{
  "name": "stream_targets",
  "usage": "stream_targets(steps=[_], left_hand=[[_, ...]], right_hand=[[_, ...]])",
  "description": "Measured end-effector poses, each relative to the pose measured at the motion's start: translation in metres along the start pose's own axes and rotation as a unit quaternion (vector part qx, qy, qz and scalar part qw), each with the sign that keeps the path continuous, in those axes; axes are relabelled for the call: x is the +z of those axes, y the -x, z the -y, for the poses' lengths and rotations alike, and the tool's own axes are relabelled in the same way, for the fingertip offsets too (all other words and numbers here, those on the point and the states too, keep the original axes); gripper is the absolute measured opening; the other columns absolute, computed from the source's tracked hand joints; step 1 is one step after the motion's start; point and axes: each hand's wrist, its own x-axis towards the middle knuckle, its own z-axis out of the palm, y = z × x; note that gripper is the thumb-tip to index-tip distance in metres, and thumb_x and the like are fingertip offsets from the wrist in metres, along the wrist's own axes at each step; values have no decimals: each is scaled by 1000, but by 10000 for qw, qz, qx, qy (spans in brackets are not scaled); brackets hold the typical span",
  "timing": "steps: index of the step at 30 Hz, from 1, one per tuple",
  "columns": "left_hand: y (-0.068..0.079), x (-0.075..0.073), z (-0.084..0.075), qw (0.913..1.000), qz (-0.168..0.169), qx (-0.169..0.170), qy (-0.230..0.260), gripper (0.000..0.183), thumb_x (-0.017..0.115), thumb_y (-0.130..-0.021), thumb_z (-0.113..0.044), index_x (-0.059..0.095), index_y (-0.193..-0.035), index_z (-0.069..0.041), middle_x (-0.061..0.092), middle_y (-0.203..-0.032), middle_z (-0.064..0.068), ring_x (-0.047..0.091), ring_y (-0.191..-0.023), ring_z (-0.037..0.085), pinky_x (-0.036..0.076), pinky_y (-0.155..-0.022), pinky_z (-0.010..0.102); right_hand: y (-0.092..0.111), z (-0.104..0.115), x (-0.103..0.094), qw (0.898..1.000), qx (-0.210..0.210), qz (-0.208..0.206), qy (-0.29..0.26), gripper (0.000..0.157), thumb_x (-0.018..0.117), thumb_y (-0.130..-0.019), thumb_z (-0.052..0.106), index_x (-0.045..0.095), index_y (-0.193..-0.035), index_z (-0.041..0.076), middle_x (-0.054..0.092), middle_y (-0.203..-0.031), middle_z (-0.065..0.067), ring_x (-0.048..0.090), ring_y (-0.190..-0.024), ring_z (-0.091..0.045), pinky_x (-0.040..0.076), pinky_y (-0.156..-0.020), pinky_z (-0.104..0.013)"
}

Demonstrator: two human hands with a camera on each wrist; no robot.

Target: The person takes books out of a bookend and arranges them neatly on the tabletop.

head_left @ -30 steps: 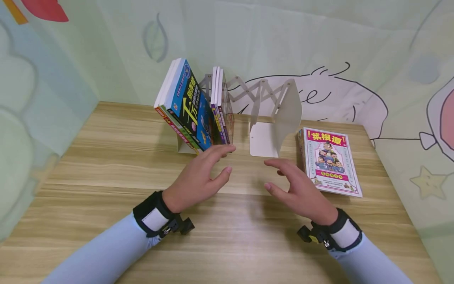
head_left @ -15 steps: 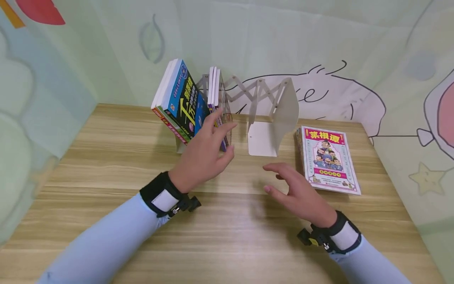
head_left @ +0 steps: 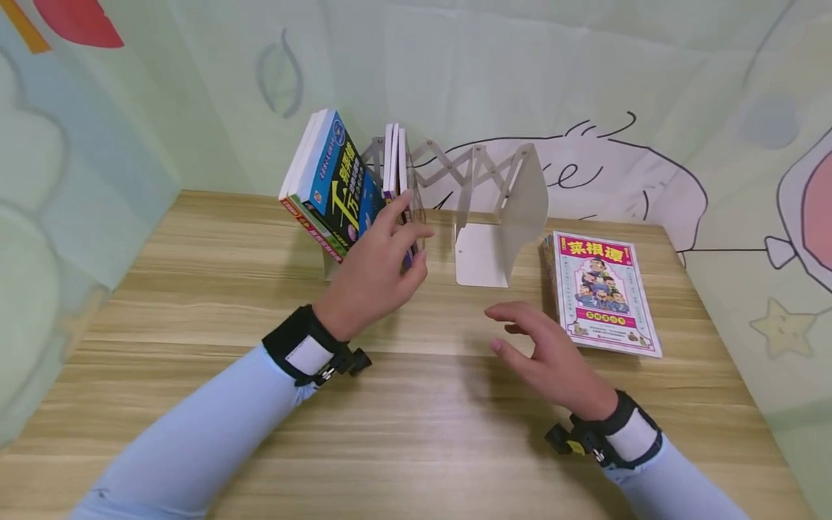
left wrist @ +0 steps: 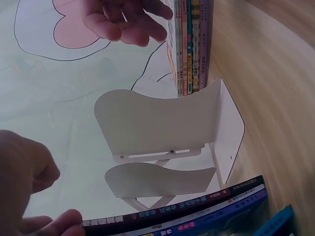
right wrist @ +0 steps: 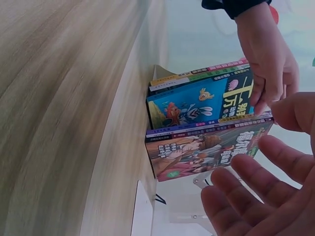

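Note:
My left hand (head_left: 373,278) reaches to two thin upright books (head_left: 392,162), its fingers at their spines and the thumb lower, right of them. In the left wrist view the fingertips meet the end of a dark book spine (left wrist: 147,216). The front thin book shows an illustrated brown cover (right wrist: 206,147) in the right wrist view. Left of the pair, thicker books lean, a blue and black one (head_left: 347,188) outermost. My right hand (head_left: 552,354) hovers over the table beside a book stack, fingers loosely bent, holding nothing.
The expandable metal bookend rack (head_left: 525,198) has a lattice back, upright plates and a flat foot (head_left: 481,260). A stack of books (head_left: 601,292) with a pink-bordered cover lies at right on the wooden table (head_left: 416,433). A printed cloth wall (head_left: 455,65) stands behind.
My left hand has moved up and forward from in front of the books to the thin books' spines. The thin books stand slightly straighter. My right hand stays nearly in place.

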Motion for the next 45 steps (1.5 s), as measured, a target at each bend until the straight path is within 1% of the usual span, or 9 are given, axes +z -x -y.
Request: stream_targets(steps=[4, 7, 12, 16, 21, 27, 32, 35, 45], left_hand=[[2, 1, 1, 9994, -296, 111, 121, 24, 62, -93, -8, 70, -116, -3, 44, -148, 23, 57, -123, 33, 55, -94, 38], [2, 1, 1, 9983, -566, 134, 106, 20, 64, -92, -7, 72, -110, -3, 54, -131, 21, 56, -122, 32, 53, -98, 39], [1, -1, 0, 9943, -1066, -2, -45, 11, 71, -91, -11, 74, -100, -5, 57, -97, 11, 54, -95, 25, 46, -80, 35], [2, -2, 0, 9918, -1266, -194, -10, 9, 71, -90, -6, 74, -98, -4, 52, -90, 10, 50, -85, 24, 43, -72, 33], [5, -2, 0, 9903, -1182, -644, 342, 20, 60, -92, -1, 70, -109, -3, 47, -105, 16, 50, -89, 23, 47, -64, 29], [11, -1, 1, 9927, -570, -1034, 241, 31, 51, -91, -9, 70, -116, -6, 54, -111, 14, 51, -74, 18, 44, -51, 28], [15, 0, 5, 9959, -303, -777, -342, 20, 52, -97, -18, 64, -107, -6, 64, -107, 10, 55, -73, 17, 44, -46, 30], [17, 1, 8, 9961, -291, -566, -611, 18, 52, -101, -18, 61, -111, -6, 66, -104, 10, 58, -75, 17, 48, -47, 33], [20, 2, 13, 9965, -614, -529, -213, 21, 53, -99, -7, 66, -116, -6, 69, -112, 10, 67, -97, 21, 59, -74, 39]], right_hand=[[2, -1, -1, 9998, 21, -170, -41, 34, 67, -96, 13, 62, -130, 14, 64, -128, -1, 59, -119, -16, 53, -98, -39], [2, 0, -1, 9998, 77, -175, -75, 32, 67, -97, 14, 62, -128, 15, 64, -125, 1, 59, -117, -15, 53, -97, -37], [2, 0, -1, 9997, 148, -174, -113, 29, 66, -97, 15, 63, -126, 16, 65, -120, 2, 60, -111, -14, 55, -94, -33], [3, -1, 0, 9995, 221, -165, -174, 28, 65, -98, 16, 63, -126, 16, 64, -118, 3, 61, -108, -14, 55, -93, -35], [4, 0, 2, 9992, 293, -145, -212, 28, 65, -98, 17, 63, -126, 16, 64, -117, 2, 62, -107, -13, 56, -93, -37], [4, -1, 3, 9994, 234, -186, -193, 27, 65, -98, 15, 64, -125, 15, 65, -116, 2, 63, -105, -13, 56, -92, -37], [4, -1, 3, 9993, 261, -150, -208, 27, 65, -98, 15, 64, -125, 15, 65, -117, 2, 63, -106, -13, 55, -91, -35], [4, -1, 3, 9993, 286, -127, -219, 27, 65, -98, 15, 63, -125, 16, 65, -117, 1, 63, -106, -13, 55, -91, -35], [4, -3, 4, 9992, 287, -124, -235, 27, 65, -98, 16, 64, -125, 16, 66, -117, 1, 64, -106, -16, 56, -91, -35]])
